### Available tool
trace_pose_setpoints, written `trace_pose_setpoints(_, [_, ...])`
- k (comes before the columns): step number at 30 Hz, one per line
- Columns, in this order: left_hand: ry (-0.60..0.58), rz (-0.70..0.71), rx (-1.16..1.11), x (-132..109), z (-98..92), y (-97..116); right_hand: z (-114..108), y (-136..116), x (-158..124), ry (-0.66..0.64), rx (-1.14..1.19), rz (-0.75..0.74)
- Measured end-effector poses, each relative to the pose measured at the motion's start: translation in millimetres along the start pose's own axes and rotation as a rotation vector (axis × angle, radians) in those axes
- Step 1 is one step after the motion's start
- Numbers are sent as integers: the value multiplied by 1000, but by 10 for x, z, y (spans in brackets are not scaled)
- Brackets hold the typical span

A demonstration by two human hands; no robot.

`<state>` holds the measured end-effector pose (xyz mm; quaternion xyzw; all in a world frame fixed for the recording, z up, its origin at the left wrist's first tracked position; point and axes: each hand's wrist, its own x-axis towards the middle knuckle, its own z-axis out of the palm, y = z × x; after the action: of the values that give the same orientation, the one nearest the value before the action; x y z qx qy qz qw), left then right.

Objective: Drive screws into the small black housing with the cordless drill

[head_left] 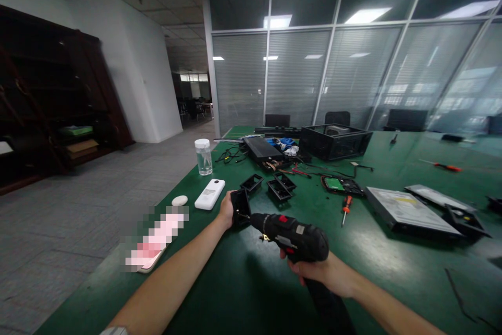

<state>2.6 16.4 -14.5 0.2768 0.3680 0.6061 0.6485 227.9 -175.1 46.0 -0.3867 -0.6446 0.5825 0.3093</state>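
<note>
Left hand (226, 210) clamped on black bracket (240, 206) — right hand (323, 272), fingers wrapped round drill (292, 235).

The left grip (226, 209) clasps a black bracket (240, 205) standing on the green counter (243, 282). The right grip (327, 274) is wrapped round a drill (292, 234), whose nose is at the bracket. To the right lie a screwdriver (345, 208) and a disc drive (408, 212). A water bottle (203, 156) stands far left.

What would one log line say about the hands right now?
left hand: holds black bracket on green table | right hand: grips power drill, tip at bracket | nearby: white device, orange screwdriver
</note>
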Motion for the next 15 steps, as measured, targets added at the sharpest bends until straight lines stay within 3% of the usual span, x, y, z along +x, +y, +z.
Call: trace_pose_setpoints(15, [-17,-23,2,-110,74,67,22,-37,-2,81,24,77])
